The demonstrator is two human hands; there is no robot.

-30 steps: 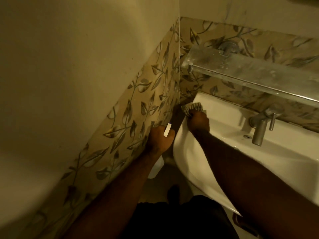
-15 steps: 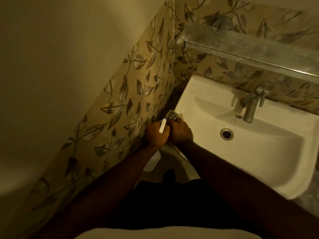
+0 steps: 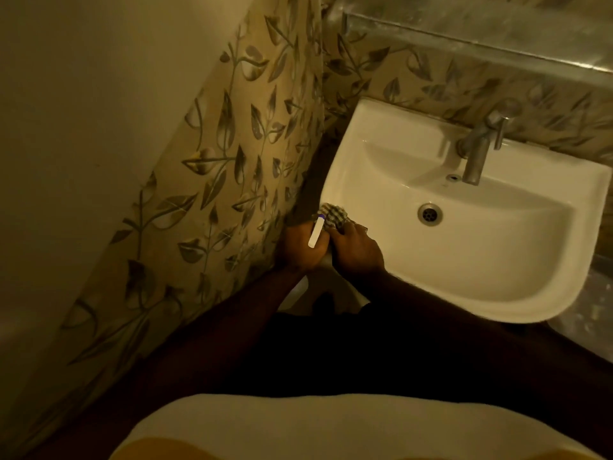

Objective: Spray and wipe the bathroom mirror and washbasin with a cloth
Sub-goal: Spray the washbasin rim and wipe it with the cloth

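Observation:
A white washbasin (image 3: 497, 287) hangs on the leaf-patterned wall at the right. My right hand (image 3: 356, 249) presses a checked cloth (image 3: 333, 215) onto the basin's near left rim. My left hand (image 3: 300, 249) sits right beside it, closed around a white spray bottle; the trigger (image 3: 315, 232) pokes up and part of the body (image 3: 297, 288) shows below the wrist. The two hands touch each other. No mirror is in view.
A steel tap (image 3: 476, 154) stands at the back of the basin above the drain (image 3: 429, 214). A glass shelf (image 3: 481, 34) runs along the wall above. The leaf-patterned tile wall (image 3: 238, 161) closes in tightly on the left. My pale shirt (image 3: 331, 426) fills the bottom.
My right hand has dragged the cloth from the basin's far left corner down along the left rim to the near corner, beside my left hand. The camera has tilted downward.

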